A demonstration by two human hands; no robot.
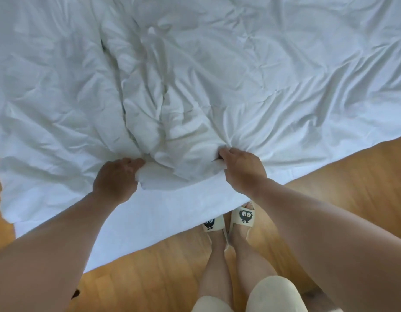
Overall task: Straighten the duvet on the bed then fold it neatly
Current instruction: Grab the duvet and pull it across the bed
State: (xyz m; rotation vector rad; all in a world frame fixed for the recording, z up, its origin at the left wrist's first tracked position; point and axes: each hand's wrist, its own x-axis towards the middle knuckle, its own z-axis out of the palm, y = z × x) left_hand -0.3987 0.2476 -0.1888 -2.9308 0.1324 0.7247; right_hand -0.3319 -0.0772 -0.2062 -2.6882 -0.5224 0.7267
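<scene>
A white, wrinkled duvet covers the bed and fills most of the view. Its near edge hangs over the bed's side towards the floor. My left hand grips a bunch of the duvet near that edge, fingers curled into the cloth. My right hand grips another bunch a little to the right, thumb and fingers closed on the fabric. Deep folds run away from both hands up the middle of the duvet.
A wooden floor runs along the bed's near side. My feet in pale slippers with a cartoon print stand close to the hanging edge.
</scene>
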